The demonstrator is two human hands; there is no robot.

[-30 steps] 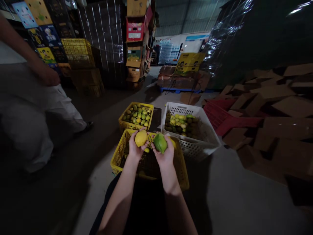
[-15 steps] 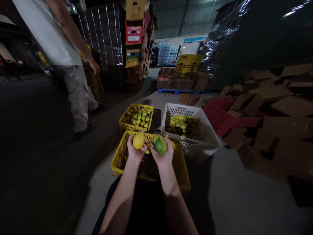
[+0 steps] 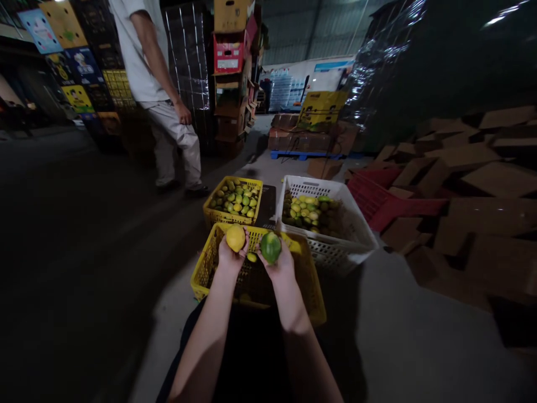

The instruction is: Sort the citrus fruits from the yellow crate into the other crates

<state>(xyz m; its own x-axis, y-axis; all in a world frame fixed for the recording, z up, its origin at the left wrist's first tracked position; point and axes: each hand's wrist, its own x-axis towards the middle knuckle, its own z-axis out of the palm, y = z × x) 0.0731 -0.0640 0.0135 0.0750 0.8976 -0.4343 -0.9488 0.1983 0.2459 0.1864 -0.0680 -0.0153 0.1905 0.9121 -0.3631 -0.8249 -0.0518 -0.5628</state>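
Observation:
My left hand holds a yellow lemon, its fingers curled round the far side. In my right hand rests a mostly green lemon with a yellowish patch on top. Both hands are side by side above the near yellow crate, whose dark inside shows a small yellow lemon between my hands. Behind it on the left stands another yellow crate filled with green and yellow lemons. A white crate at the right holds a heap of yellow and green lemons.
A person in a white shirt stands at the back left. Flattened cardboard and a red crate lie at the right. Stacked boxes and a blue pallet are farther back.
The person at the back left has moved to the right, baring stacked boxes behind. The green lemon has turned in my right hand; both hands still hold their fruit.

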